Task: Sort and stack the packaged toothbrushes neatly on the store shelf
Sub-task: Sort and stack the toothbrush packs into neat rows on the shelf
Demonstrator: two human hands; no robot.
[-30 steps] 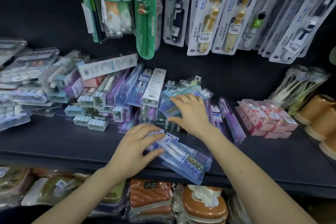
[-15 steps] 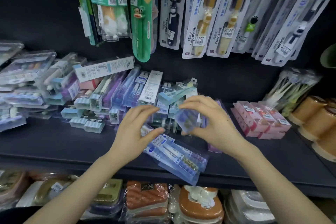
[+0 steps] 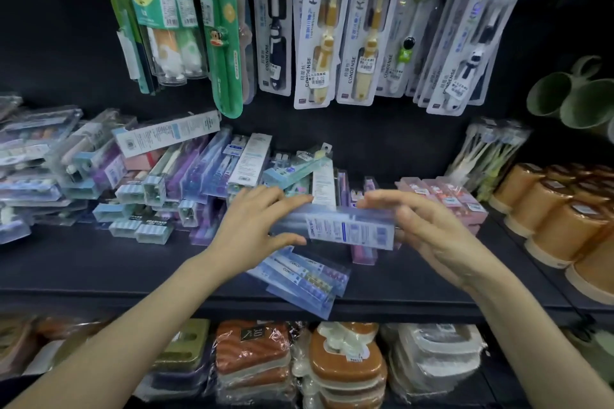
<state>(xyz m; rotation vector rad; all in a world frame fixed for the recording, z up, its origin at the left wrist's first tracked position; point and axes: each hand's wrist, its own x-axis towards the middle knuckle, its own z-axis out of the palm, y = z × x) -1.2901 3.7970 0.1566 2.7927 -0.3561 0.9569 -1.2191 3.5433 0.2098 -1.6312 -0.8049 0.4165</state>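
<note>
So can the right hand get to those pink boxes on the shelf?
Probably yes: the flat pink boxes lie just behind the right hand with nothing between, though it grips the clear blue-labelled toothbrush pack.

Two hands, the left hand [image 3: 255,226] and the right hand [image 3: 428,229], hold one clear toothbrush pack [image 3: 349,226] between them. Under them lie about three blue packs [image 3: 305,279], overlapping. Just right of the right hand are three pink boxes [image 3: 442,196] side by side, with more beneath. Farther right stand at least five brown cups [image 3: 558,222] and, above those, at least two green cups [image 3: 571,100]. Above the hands hang five KIDS cards [image 3: 319,30] in front and one green monkey pack [image 3: 226,43]. The heap of packs [image 3: 159,183] left of the left hand overlaps too much to count.
</note>
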